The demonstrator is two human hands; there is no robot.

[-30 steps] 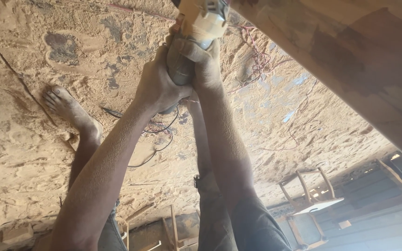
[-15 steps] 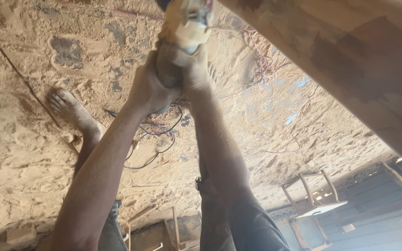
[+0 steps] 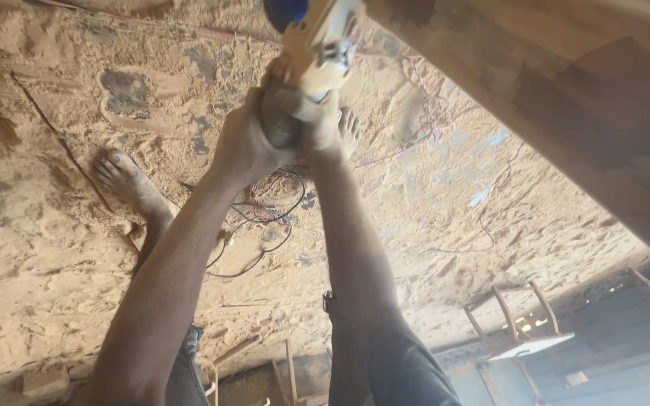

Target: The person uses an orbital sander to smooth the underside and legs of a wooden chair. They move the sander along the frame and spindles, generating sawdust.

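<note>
The power tool point(image 3: 317, 45), a hand-held machine with a dusty cream-yellow plastic body and a blue part at its top end, sits at the top middle of the view, its head against the lower edge of a broad wooden beam point(image 3: 566, 98). Its grey handle is buried in both hands. The left hand point(image 3: 246, 146) wraps the handle from the left, fingers curled fully round it in a tight grip; the right hand point(image 3: 314, 124) closes over the same handle from the other side, so the two hands touch each other (the knuckles are coated with pale dust). Both forearms run down from the tool toward the bottom of the frame.

The beam is smooth planed timber, tan with darker brown patches, crossing the upper right corner on a slant.

Below lies a floor point(image 3: 54, 248) thick with sawdust and shavings, rough and sandy in colour, with grey patches showing through. A bare foot point(image 3: 126, 180) rests on it to the left, and another point(image 3: 347, 128) shows just behind the right hand. Thin dark and red cables point(image 3: 268, 225) loop over the sawdust between the forearms. At lower right stands a wooden chair frame point(image 3: 517, 323).
</note>
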